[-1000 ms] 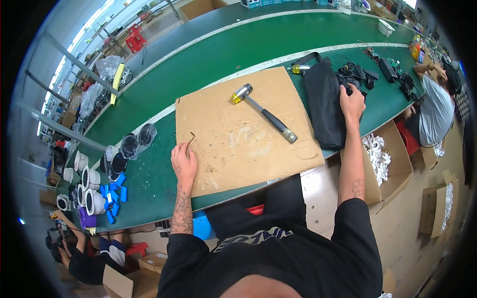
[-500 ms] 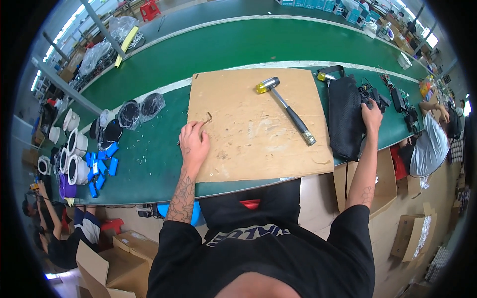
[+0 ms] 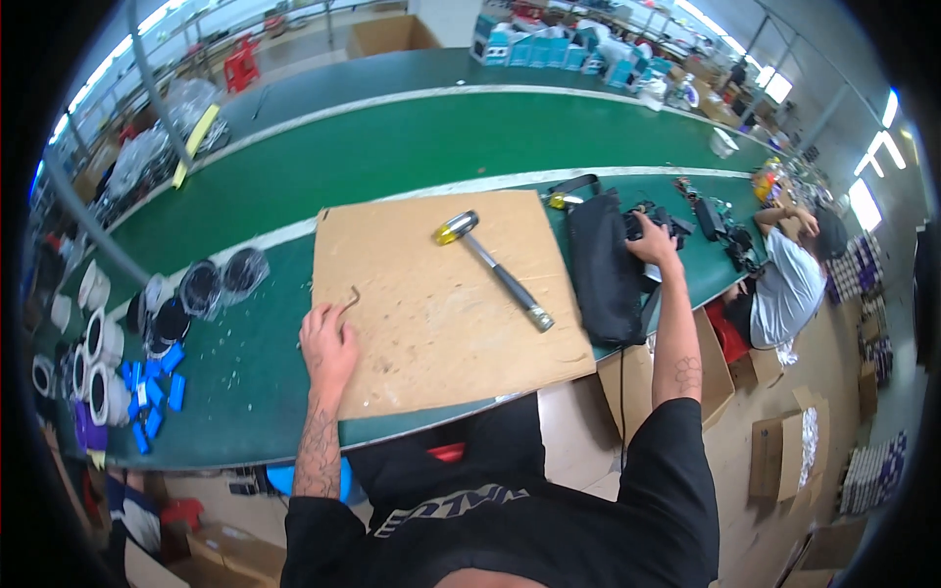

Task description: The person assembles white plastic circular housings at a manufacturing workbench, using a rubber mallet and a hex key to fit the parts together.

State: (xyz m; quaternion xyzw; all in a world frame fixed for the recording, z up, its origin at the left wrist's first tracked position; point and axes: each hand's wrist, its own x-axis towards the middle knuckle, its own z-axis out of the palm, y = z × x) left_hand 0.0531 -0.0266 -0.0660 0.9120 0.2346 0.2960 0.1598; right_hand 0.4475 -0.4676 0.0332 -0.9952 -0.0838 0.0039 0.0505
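My left hand rests at the left edge of a worn cardboard sheet, its fingers closed around a small bent metal rod, like a hex key, whose hooked end sticks out past the fingertips. A mallet with a yellow-and-metal head and black grip lies across the cardboard. To its right is a long black fabric pouch. Just beyond the pouch, my right hand has its fingers curled on a bundle of black cabled parts; what exactly it grips is partly hidden.
Blue blocks, white ring-shaped housings and plastic-wrapped black round parts cover the bench's left. A second yellow-headed tool lies behind the pouch. Someone in a grey shirt sits at the right. Open cardboard boxes stand below.
The view has swung right and up, so the bench appears lower and further left. My right hand has reached slightly farther over the black parts; my left hand still holds the bent rod.
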